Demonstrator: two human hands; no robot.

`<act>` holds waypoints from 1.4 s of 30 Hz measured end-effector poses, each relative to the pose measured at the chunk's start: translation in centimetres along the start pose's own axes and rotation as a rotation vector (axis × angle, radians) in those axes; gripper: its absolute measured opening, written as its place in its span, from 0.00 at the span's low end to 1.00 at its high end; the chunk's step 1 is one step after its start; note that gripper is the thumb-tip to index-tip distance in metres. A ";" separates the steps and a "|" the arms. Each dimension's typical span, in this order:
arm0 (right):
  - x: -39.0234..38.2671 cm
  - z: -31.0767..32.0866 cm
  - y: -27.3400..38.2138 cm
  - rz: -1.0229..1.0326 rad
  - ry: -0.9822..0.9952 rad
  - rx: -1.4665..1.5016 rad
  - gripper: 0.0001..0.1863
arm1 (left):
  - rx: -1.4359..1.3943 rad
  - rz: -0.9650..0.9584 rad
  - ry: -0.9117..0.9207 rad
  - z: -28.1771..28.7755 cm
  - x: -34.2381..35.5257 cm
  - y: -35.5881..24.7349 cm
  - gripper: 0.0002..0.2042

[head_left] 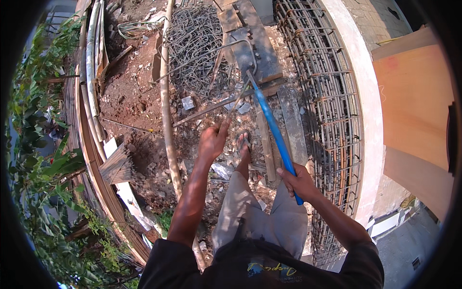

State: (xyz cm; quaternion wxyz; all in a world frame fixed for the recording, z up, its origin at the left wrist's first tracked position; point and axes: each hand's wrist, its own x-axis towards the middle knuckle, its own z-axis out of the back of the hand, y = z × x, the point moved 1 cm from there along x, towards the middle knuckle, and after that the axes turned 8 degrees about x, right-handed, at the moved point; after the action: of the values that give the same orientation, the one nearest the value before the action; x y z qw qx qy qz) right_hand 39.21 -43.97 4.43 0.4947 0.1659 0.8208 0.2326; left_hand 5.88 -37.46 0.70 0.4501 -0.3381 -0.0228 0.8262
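My right hand [299, 184] is wrapped round the lower end of a long blue bar-bending lever [271, 118]. The lever's dark upper end meets a bent steel rod at the edge of a dark plate [262, 53]. My left hand [211, 143] is closed on the near end of a thin steel rod [236, 105], which runs up to the lever's tip. Beyond the tip, a bent steel rod [204, 56] turns a corner over the plate and stretches left. Whether both lengths are one piece, I cannot tell.
A heap of bent steel stirrups [195, 38] lies ahead. Long rebar cages [329, 96] line the right side beside a pale wall edge [361, 86]. A wooden pole [166, 96] crosses the rubble on my left. My sandalled foot [244, 140] stands among planks and stones.
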 end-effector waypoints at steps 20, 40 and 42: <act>6.3 -21.5 -5.0 0.164 -0.324 0.606 0.13 | 0.277 -0.273 0.197 8.7 10.8 0.9 0.35; 6.9 -22.9 -3.7 0.058 -0.408 0.456 0.12 | 0.557 -0.969 -0.240 7.6 17.7 -4.1 0.68; 8.0 -24.6 -4.8 0.144 -0.438 0.417 0.11 | 0.607 -0.990 -0.258 8.0 18.5 -3.4 0.67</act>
State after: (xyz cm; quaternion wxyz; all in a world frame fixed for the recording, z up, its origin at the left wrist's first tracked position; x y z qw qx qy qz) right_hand 13.51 -49.37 5.82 0.5974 0.3675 0.7108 0.0523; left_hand -3.05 -19.22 -1.95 0.8520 -0.0406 0.0048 0.5219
